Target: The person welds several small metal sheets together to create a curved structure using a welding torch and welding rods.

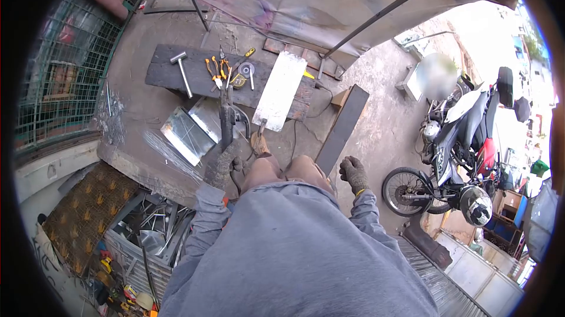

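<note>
My left hand (225,163), in a dark knit glove, is closed beside my left knee. It is close to the lower end of a dark metal bar with a curved clamp-like part (226,118); whether it grips anything is hidden. My right hand (354,174), gloved too, hangs right of my knees with curled fingers and nothing visible in them. In front of me a dark wooden bench (168,67) bears a hammer (182,73), orange-handled pliers (216,73), a yellow tape measure (238,80), an angle grinder (246,70) and a pale metal sheet (278,90).
Bent sheet metal pieces (187,134) lie on the floor left of the bench. A dark plank (344,129) stands to the right, with a parked motorcycle (453,140) beyond. Metal scraps fill a bin (153,229) at my left. A green wire-mesh cage (65,64) borders the left.
</note>
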